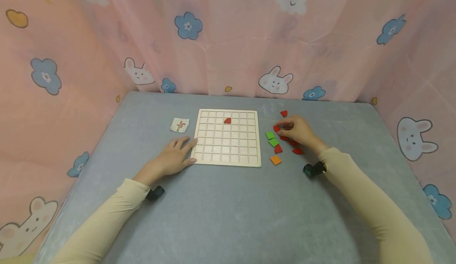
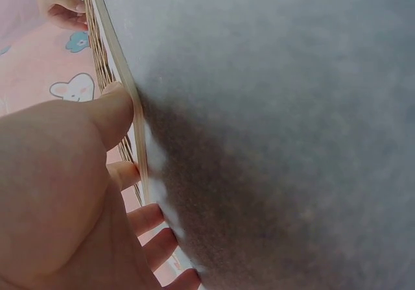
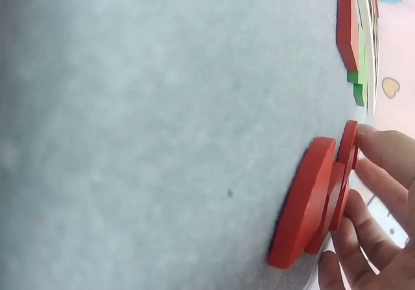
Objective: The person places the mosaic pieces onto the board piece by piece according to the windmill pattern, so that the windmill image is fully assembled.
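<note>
A pale wooden grid board (image 1: 228,147) lies flat, with one red quarter-circle tile (image 1: 227,120) in a cell of its upper part. My left hand (image 1: 173,156) rests at the board's left edge, fingers spread and thumb at the lower left corner. The left wrist view has that thumb (image 2: 117,115) against the board's side. Right of the board, my right hand (image 1: 297,131) pinches a red quarter-circle tile (image 1: 276,128) between thumb and index finger. More red tiles (image 3: 305,202) lie under and beside this hand, partly hidden by it.
Green square tiles (image 1: 273,142), an orange square tile (image 1: 276,160) and a loose red tile (image 1: 284,113) lie between board and right hand or beyond it. Left of the board is a small pattern card (image 1: 179,125). A pink printed curtain (image 1: 228,58) hangs behind the grey table (image 1: 228,216).
</note>
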Tool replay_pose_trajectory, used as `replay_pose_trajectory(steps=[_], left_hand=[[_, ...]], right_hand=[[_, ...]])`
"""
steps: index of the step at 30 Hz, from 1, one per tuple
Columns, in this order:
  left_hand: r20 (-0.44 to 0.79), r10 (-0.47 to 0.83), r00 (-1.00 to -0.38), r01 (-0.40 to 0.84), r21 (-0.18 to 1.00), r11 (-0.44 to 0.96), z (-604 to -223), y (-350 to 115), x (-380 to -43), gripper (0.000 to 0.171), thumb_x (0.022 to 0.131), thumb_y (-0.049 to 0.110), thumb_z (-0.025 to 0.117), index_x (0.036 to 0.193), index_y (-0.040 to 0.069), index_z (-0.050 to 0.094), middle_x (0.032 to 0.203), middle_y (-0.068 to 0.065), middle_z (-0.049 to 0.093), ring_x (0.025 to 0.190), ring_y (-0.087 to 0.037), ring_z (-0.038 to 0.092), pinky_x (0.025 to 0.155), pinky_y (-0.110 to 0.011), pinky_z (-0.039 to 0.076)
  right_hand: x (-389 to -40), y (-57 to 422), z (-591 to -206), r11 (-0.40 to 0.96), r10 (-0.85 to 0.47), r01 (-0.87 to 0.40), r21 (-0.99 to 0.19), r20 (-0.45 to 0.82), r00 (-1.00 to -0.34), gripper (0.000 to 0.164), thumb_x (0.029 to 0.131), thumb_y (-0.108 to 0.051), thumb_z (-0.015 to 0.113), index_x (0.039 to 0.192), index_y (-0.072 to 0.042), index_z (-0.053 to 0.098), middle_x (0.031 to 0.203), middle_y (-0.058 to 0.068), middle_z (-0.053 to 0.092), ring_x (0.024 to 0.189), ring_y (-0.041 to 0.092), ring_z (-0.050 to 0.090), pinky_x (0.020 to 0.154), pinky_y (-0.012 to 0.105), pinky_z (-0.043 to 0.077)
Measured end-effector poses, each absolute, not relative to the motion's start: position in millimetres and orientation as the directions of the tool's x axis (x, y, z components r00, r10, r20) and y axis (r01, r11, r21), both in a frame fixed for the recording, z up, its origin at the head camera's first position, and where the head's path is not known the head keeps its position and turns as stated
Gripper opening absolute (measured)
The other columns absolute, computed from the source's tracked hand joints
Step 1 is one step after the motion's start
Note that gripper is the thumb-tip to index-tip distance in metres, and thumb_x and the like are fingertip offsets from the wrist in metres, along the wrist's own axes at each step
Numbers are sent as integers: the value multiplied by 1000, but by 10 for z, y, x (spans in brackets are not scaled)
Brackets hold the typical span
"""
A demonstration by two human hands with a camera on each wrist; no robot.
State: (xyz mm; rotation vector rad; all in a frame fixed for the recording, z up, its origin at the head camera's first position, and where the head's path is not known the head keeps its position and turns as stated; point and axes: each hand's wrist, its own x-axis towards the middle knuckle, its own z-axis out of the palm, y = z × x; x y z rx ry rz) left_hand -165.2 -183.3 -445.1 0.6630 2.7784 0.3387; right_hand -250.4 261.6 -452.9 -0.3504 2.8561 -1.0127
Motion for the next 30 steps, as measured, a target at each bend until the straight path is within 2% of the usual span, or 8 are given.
replay_pose_trajectory(steps=[6, 14, 22, 30], left_hand=[[-204, 467, -860, 404, 285, 869, -4429, -1828, -1645, 68, 112, 34, 56, 167, 5, 30, 167, -29, 28, 148, -53, 33, 119, -67, 30], [-202, 468, -861, 404, 289, 868, -4437, -1830, -1644, 68, 112, 33, 56, 167, 5, 30, 167, -30, 27, 148, -53, 33, 119, -67, 29], [-200, 466, -862, 401, 296, 867, -4449, -1836, -1649, 68, 112, 34, 56, 167, 5, 29, 167, -30, 27, 148, -54, 32, 120, -68, 29], [-199, 470, -860, 408, 286, 867, -4462, -1844, -1660, 68, 112, 34, 55, 167, 5, 29, 167, -30, 27, 148, -54, 32, 119, -68, 29]], right_hand=[[-2475, 2614, -4516, 762, -217, -150, -630, -29, -976, 37, 95, -14, 81, 123, 8, 71, 123, 28, 65, 115, 44, 61, 104, 58, 50], [-2465, 2612, -4524, 773, -197, -152, -616, -7, -980, 31, 94, -13, 82, 115, 9, 73, 115, 27, 65, 109, 42, 61, 99, 57, 51], [-2461, 2601, -4521, 776, -186, -143, -614, -5, -983, 29, 94, -14, 82, 113, 7, 74, 114, 26, 66, 106, 41, 61, 95, 54, 52], [-2475, 2574, -4516, 781, -168, -120, -613, -21, -985, 31, 95, -15, 81, 115, 7, 74, 117, 27, 66, 108, 41, 60, 99, 57, 51]])
